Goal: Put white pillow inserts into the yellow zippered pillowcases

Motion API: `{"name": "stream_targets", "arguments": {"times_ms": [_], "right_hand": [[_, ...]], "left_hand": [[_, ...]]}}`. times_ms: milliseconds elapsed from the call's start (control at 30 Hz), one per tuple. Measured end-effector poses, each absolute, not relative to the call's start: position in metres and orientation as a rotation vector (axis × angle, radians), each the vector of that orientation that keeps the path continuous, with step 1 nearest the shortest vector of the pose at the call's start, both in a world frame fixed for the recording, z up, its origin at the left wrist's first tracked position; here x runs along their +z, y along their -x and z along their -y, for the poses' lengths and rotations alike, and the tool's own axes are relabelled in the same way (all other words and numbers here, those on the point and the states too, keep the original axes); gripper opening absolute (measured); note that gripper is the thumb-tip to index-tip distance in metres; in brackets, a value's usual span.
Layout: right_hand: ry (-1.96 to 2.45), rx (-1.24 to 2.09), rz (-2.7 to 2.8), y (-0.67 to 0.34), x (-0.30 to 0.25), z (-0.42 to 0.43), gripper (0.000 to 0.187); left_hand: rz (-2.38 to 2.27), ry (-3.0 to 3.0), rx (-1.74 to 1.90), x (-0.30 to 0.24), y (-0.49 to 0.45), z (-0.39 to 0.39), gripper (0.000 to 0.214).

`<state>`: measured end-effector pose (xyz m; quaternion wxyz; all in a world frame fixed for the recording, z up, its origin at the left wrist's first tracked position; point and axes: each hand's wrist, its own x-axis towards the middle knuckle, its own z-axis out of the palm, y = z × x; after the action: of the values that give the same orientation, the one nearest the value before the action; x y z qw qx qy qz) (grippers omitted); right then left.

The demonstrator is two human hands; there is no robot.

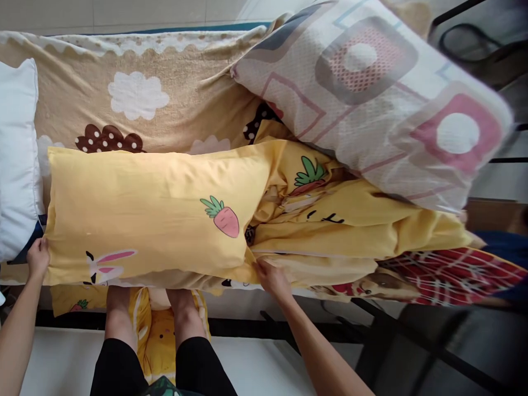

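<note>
A yellow pillow [157, 203] with a carrot and a rabbit printed on its cover lies lengthwise before me on the bed. My left hand [38, 257] is closed on its left edge, near the lower corner. At the lower right corner, my right hand [272, 279] grips the cover between thumb and fingers. Beneath the pillow spreads a tan blanket [185, 82] with cloud shapes. Crumpled yellow bedding [330, 225] touches the pillow's right end. The underside of the pillow is hidden.
A large patterned pillow [383, 110] rests at the upper right. On the far left is a white pillow [16, 159]. A red plaid cloth [462, 275] hangs at the right edge. Below the bed, a yellow cushion [159, 346] sits between my legs. Dark metal bars [412, 341] stand at lower right.
</note>
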<state>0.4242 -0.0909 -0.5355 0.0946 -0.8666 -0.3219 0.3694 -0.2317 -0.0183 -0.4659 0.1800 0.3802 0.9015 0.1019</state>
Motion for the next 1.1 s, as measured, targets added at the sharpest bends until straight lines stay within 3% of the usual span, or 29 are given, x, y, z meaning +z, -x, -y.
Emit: {"name": "stream_targets", "arguments": {"times_ms": [67, 167, 267, 433, 500, 567, 767, 900, 1100], "right_hand": [[2.539, 1.007, 1.024, -0.413, -0.529, 0.073, 0.026], [2.325, 0.715, 1.334, -0.371, -0.505, 0.024, 0.043], [1.970, 0.535, 1.727, -0.288, -0.480, -0.041, 0.045], [1.473, 0.843, 2.218, -0.186, -0.488, -0.130, 0.046], [1.457, 0.973, 2.242, -0.211, -0.512, -0.149, 0.044], [1.717, 1.028, 2.027, -0.270, -0.539, -0.159, 0.044], [2.097, 1.113, 1.702, -0.409, -0.559, -0.162, 0.030], [2.044, 0.792, 1.741, -0.348, -0.520, -0.126, 0.040], [1.914, 0.506, 1.902, -0.249, -0.517, -0.047, 0.055]], "left_hand": [[-2.610, -1.146, 0.272, -0.459, 0.217, 0.008, 0.015], [-2.574, -1.445, 0.381, -0.442, 0.157, -0.033, 0.041], [-2.138, -1.883, 0.499, -0.438, 0.063, -0.094, 0.048], [-1.645, -2.031, 0.158, -0.479, -0.030, -0.160, 0.055], [-1.646, -2.009, 0.025, -0.496, -0.015, -0.158, 0.055], [-1.807, -1.959, -0.015, -0.507, 0.016, -0.150, 0.058], [-2.342, -1.459, 0.028, -0.508, 0.086, -0.166, 0.066], [-2.300, -1.458, 0.065, -0.481, 0.078, -0.166, 0.066], [-2.333, -1.755, 0.119, -0.473, 0.046, -0.055, 0.061]]}}
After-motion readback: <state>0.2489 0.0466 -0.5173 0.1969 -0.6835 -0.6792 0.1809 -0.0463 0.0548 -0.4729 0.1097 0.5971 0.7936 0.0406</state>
